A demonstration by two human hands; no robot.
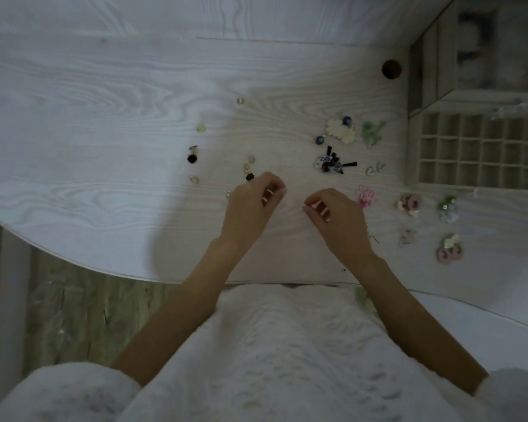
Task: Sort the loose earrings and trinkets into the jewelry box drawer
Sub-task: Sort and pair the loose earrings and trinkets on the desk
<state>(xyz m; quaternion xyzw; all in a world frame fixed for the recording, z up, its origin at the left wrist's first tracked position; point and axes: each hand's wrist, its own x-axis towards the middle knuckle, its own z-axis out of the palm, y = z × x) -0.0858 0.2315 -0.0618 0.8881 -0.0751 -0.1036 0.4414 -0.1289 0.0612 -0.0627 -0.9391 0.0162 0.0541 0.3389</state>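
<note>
A pale wood-grain table [104,123] filled most of the view, its curved near edge giving way to a greenish plank floor [73,315] at lower left. At the far right stood the jewelry box [445,65], its gridded drawer [476,153] pulled out onto the table, the small compartments looking bare. Both hands hovered over the table's middle. The left hand [253,205] and right hand [336,214] had fingers curled inward; whether either pinched anything could not be told. Loose earrings lay scattered: a cream flower cluster [341,130], a black-and-blue piece [333,162], a pink trinket [365,196] just beside the right hand, and small studs [249,169] near the left.
</note>
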